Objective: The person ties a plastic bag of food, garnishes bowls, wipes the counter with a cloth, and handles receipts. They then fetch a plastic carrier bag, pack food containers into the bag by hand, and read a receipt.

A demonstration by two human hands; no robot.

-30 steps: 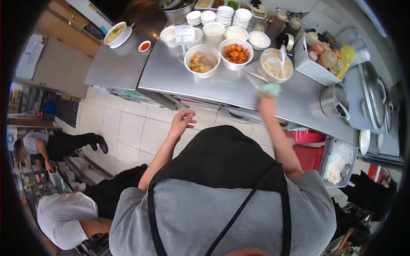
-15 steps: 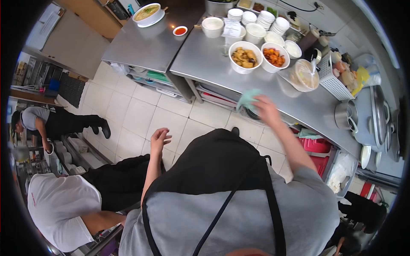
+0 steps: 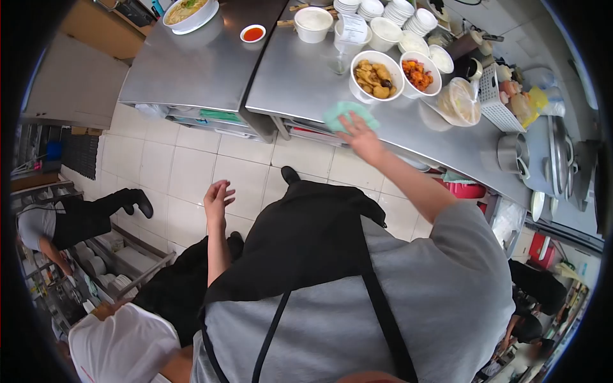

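My right hand (image 3: 361,138) presses a pale green cloth (image 3: 348,117) onto the front edge of the steel counter (image 3: 290,88). Just behind the cloth stands a white bowl of brown chunky food (image 3: 375,78). Beside that bowl is another white bowl with orange-red pieces (image 3: 418,75). A knotted plastic bag around a tub (image 3: 458,103) sits further right. My left hand (image 3: 218,196) hangs over the tiled floor, fingers loosely bent and apart, with nothing in it.
A soup bowl (image 3: 189,14) and a small dish of red sauce (image 3: 253,33) stand on the left counter. Lidded tubs (image 3: 313,24), a white basket (image 3: 500,102) and metal pots (image 3: 513,153) line the right one. A co-worker in white (image 3: 128,345) is close on my left.
My right hand has brought the cloth from in front of the counter up onto its edge, moving left. My left hand has shifted slightly left and up. My view has moved along the counter.
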